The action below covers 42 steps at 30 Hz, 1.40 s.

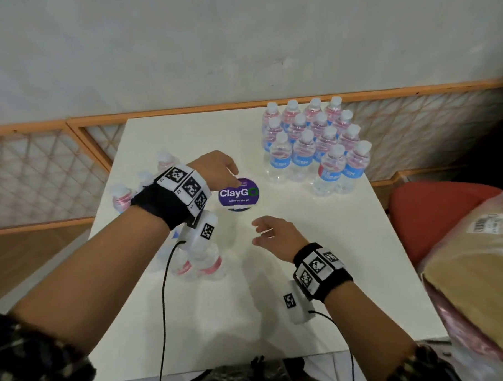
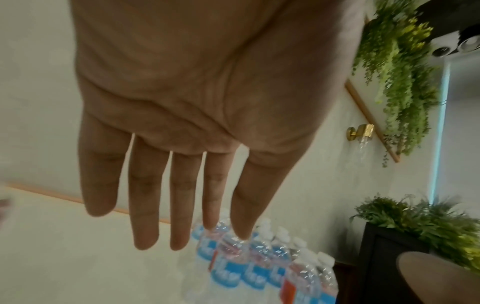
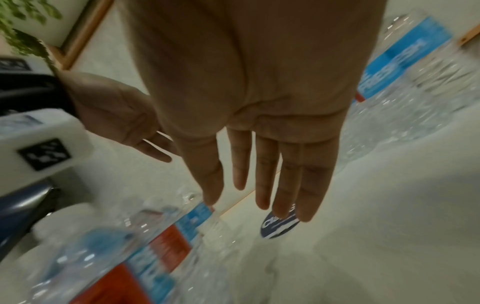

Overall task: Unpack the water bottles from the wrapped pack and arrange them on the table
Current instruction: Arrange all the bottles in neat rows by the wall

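Observation:
Several clear water bottles (image 1: 314, 147) with blue labels and white caps stand in tight rows at the table's back right. A second cluster of bottles (image 1: 201, 264) stands at the left, partly hidden under my left forearm. My left hand (image 1: 220, 168) hovers above the table between the two groups, fingers straight and empty, as the left wrist view confirms with the arranged bottles (image 2: 254, 265) beyond the fingers (image 2: 145, 205). My right hand (image 1: 272, 232) hovers over the table's middle, fingers (image 3: 283, 181) straight, holding nothing.
A round purple ClayGo sticker (image 1: 238, 194) lies on the white table (image 1: 348, 258) between my hands. A red chair (image 1: 435, 211) and a wrapped brown package (image 1: 479, 275) stand at the right. An orange-framed lattice rail (image 1: 41, 165) runs behind the table.

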{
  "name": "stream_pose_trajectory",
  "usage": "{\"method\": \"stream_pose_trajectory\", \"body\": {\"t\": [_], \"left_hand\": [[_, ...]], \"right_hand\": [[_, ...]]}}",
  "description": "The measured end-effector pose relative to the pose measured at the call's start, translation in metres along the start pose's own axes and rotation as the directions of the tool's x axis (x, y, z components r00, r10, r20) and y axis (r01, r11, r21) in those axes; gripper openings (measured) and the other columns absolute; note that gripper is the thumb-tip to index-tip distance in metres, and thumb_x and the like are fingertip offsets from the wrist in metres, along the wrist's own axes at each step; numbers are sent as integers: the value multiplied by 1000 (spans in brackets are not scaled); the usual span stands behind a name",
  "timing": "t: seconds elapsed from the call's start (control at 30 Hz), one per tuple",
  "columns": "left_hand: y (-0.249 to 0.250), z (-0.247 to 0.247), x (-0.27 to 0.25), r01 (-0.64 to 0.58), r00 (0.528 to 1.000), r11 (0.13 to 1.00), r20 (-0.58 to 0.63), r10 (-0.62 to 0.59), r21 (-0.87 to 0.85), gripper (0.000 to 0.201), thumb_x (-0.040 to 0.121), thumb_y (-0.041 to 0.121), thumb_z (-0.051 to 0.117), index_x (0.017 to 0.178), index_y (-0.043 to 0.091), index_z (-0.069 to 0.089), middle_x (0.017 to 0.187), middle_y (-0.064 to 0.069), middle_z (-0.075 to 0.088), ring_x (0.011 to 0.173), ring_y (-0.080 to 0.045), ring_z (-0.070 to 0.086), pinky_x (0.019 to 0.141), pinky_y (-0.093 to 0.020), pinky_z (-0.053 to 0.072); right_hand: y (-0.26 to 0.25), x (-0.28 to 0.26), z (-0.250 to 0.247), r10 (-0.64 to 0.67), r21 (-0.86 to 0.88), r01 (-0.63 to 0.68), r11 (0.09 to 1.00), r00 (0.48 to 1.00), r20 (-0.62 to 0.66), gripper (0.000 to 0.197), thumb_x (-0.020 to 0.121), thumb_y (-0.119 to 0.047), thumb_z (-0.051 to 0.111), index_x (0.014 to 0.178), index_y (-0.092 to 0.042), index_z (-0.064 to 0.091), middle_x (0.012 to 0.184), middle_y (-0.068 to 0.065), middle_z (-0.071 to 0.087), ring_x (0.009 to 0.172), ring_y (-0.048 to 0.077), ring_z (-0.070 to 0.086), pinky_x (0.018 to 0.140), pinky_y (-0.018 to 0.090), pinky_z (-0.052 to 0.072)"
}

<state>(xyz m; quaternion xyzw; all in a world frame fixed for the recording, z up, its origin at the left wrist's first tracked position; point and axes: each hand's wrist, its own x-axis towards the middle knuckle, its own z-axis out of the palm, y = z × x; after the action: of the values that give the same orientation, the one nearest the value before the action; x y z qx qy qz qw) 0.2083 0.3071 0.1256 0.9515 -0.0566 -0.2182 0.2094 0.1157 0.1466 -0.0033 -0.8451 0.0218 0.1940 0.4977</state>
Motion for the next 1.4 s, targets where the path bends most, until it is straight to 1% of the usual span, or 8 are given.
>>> {"method": "stream_pose_trajectory", "body": {"t": [0.23, 0.37, 0.57, 0.7, 0.93, 1.17, 1.27, 1.4], "left_hand": [[-55, 11, -24, 72, 991, 984, 101, -89, 161, 46, 87, 24, 66, 129, 10, 55, 130, -7, 56, 118, -23, 54, 96, -31, 43], [-71, 21, -34, 37, 983, 965, 164, -82, 260, 50, 86, 28, 66, 132, 14, 52, 134, -3, 53, 121, -21, 51, 93, -28, 41], [-73, 29, -40, -69, 988, 941, 154, 18, 331, 46, 87, 5, 56, 132, 16, 54, 139, -3, 48, 124, -21, 49, 88, -23, 39], [-59, 38, -40, -134, 986, 939, 139, 94, 316, 42, 86, 2, 56, 126, 13, 60, 133, -5, 55, 118, -23, 55, 81, -22, 40], [-13, 61, -22, -229, 972, 928, 127, 200, 293, 41, 92, 6, 50, 128, 24, 58, 142, -1, 47, 130, -24, 45, 105, -32, 40], [27, 71, 6, -316, 948, 936, 79, 307, 155, 41, 89, 0, 42, 114, 20, 68, 130, 0, 55, 118, -22, 54, 83, -22, 41], [34, 81, 19, -353, 933, 935, 70, 353, -20, 41, 84, -5, 41, 98, 17, 72, 128, 0, 57, 120, -21, 53, 97, -26, 42], [42, 87, 38, -325, 943, 941, 45, 330, -90, 43, 87, 3, 47, 124, 21, 58, 142, 0, 46, 130, -19, 44, 102, -23, 34]], "right_hand": [[-34, -23, 72, -105, 44, 101, 994, 986, 127, 57, 82, -18, 71, 133, -25, 46, 135, 0, 50, 122, 17, 48, 92, 24, 39], [-47, -28, 94, -151, 12, 151, 988, 988, 41, 77, 72, -25, 81, 137, -19, 39, 133, 0, 50, 117, 14, 49, 94, 23, 39], [-43, -30, 102, -180, -58, 177, 982, 983, -38, 65, 75, -23, 78, 130, -18, 44, 120, 4, 62, 107, 23, 59, 90, 33, 47], [-34, -32, 84, -162, -94, 152, 984, 980, -116, 59, 78, -19, 74, 129, -17, 45, 117, 7, 63, 105, 26, 60, 91, 40, 49], [-1, -26, 21, -75, -65, 56, 996, 940, -334, 60, 77, -24, 75, 129, -17, 45, 121, 6, 62, 108, 25, 59, 93, 36, 49], [18, -6, -48, 12, -70, -44, 997, 917, -398, 53, 76, -27, 74, 122, -17, 50, 114, 3, 62, 105, 23, 59, 90, 35, 48], [24, 3, -67, 28, -83, -64, 994, 926, -377, 63, 73, -29, 78, 127, -20, 47, 118, 1, 60, 107, 21, 57, 91, 34, 47], [26, 19, -91, -10, -137, -42, 990, 932, -362, 65, 74, -27, 78, 128, -15, 44, 123, 5, 56, 112, 24, 53, 87, 28, 40]]}}
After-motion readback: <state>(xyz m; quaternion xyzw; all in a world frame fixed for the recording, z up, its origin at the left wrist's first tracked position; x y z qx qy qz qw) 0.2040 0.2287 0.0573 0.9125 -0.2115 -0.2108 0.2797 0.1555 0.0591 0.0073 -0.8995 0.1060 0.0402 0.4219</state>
